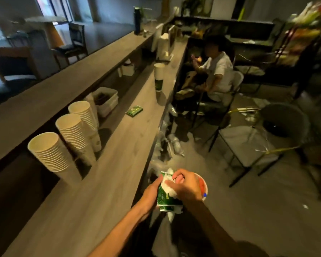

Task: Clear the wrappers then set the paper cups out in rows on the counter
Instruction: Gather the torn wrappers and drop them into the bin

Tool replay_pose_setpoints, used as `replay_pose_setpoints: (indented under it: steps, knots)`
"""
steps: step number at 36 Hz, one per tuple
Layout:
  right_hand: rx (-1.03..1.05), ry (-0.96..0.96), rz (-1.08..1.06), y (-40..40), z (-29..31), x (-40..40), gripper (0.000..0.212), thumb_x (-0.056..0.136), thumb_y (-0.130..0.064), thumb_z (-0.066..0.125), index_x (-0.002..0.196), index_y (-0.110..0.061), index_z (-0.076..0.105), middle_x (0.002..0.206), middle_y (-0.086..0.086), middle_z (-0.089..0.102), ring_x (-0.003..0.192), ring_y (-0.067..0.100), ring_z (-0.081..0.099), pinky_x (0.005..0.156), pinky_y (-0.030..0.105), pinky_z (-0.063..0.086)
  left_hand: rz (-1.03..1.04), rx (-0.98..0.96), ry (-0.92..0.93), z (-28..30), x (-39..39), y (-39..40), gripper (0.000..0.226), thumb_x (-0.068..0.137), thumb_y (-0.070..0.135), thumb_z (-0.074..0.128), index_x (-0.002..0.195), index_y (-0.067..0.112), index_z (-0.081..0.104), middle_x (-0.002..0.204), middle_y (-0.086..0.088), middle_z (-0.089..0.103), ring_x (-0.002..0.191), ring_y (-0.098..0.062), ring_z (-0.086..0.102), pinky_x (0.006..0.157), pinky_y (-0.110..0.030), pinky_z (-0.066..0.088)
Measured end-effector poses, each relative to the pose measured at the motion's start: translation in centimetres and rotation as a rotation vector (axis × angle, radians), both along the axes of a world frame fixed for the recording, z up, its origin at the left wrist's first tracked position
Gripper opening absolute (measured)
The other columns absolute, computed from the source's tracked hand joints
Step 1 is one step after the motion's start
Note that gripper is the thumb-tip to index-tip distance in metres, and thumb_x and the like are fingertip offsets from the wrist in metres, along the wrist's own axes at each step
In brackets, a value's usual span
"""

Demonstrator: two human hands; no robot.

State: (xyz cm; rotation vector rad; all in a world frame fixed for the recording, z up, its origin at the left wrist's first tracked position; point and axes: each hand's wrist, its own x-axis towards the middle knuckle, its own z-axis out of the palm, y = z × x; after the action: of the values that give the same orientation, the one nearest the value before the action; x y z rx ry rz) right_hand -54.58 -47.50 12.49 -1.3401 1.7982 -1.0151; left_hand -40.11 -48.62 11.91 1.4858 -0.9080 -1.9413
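I saw both hands past the counter edge: my left hand gripped a short stack of green paper cups, while my right hand pinched crumpled clear wrapper at its mouth. Three white cup stacks leaned on the counter's left side.

Wooden counter with three cup stacks, green packet, tall cup stack
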Motion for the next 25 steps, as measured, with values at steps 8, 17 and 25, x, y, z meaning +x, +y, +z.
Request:
replay_pose_setpoints:
  steps: [8,17,25]
  knots:
    - [0.128,0.004,-0.078,-3.3,-5.1,-9.4,0.024,0.079,-0.017,0.077,0.074,-0.036,0.064,0.07,-0.01,0.068,0.065,0.003,0.064,0.064,0.022,0.055,-0.174,0.033,-0.009,-3.4,-8.7,-4.4,0.024,0.095,0.02,0.066,0.114,0.006,0.074,0.101,-0.013,0.078,0.099,-0.027,0.075,0.092,-0.037,0.058]
    - [0.288,-0.248,-0.145,-5.5,-13.7,-18.0,0.022,0.085,-0.011,0.072,0.084,-0.033,0.069,0.081,-0.003,0.074,0.079,0.012,0.071,0.076,0.034,0.059,-0.113,0.119,-0.183,-14.3,-14.1,-9.8,0.023,0.088,-0.002,0.07,0.111,-0.007,0.071,0.089,-0.017,0.078,0.075,-0.025,0.076,0.076,-0.038,0.063]
    - [0.374,-0.373,-0.252,-8.2,-23.9,-22.6,0.015,0.088,0.004,0.062,0.084,-0.008,0.069,0.067,-0.001,0.067,0.059,0.002,0.061,0.06,0.017,0.049,-0.144,0.153,-0.293,-24.7,-18.6,-15.8,0.013,0.088,-0.013,0.065,0.093,-0.001,0.068,0.081,-0.013,0.07,0.058,-0.009,0.068,0.056,-0.02,0.054]
